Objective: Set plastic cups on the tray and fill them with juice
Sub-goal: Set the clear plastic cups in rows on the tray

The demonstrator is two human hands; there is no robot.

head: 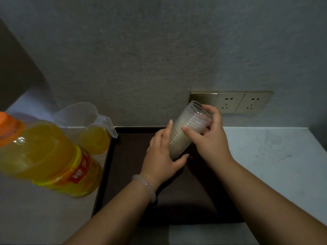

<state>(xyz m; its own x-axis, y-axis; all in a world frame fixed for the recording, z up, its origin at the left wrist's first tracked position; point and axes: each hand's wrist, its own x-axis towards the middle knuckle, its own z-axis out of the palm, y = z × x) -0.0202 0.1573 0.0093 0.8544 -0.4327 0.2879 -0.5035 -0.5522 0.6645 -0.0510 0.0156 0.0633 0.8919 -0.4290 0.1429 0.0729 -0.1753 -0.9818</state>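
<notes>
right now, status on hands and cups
Left hand grips stack of plastic cups low, right hand pinches rim. No cup on tray yet. Nothing blocking.

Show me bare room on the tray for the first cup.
Bare: the tray's left strip beside the left hand, and its near end between the forearms. Crowded: mid-tray, where it and the right hand hold the cup stack; bottle and pitcher flank the left rim.

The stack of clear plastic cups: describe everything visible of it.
The stack of clear plastic cups is many thin, translucent, ribbed cups nested together, empty, tilted with the open rims up and toward the wall. It is held over the dark brown tray; whether its base touches the tray is unclear. The left hand grips its lower end; the right hand pinches the upper cups near the rims.
</notes>
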